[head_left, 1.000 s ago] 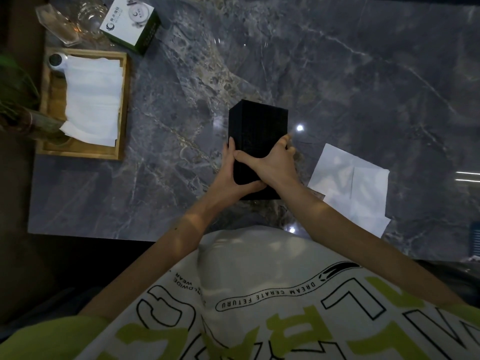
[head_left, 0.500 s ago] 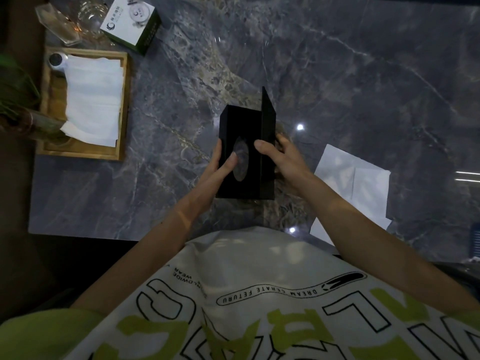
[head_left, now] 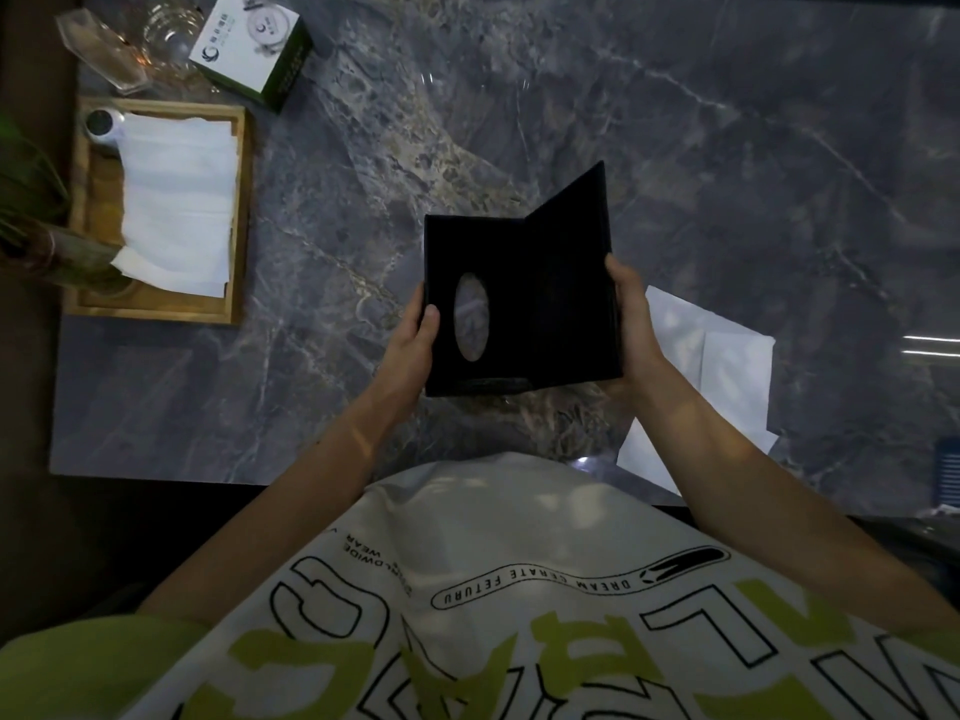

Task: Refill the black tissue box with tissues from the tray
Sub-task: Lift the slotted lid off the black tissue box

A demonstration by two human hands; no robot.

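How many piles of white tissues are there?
2. One pile lies in the wooden tray on the left; the other lies on the table, partly hidden behind the right hand.

tissues [head_left: 176,200] in tray [head_left: 241,210], box [head_left: 519,304] right

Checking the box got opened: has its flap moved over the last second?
Yes. The flap of the black tissue box has swung open rightward, toward the white paper sheets, away from the wooden tray. The right hand grips it.
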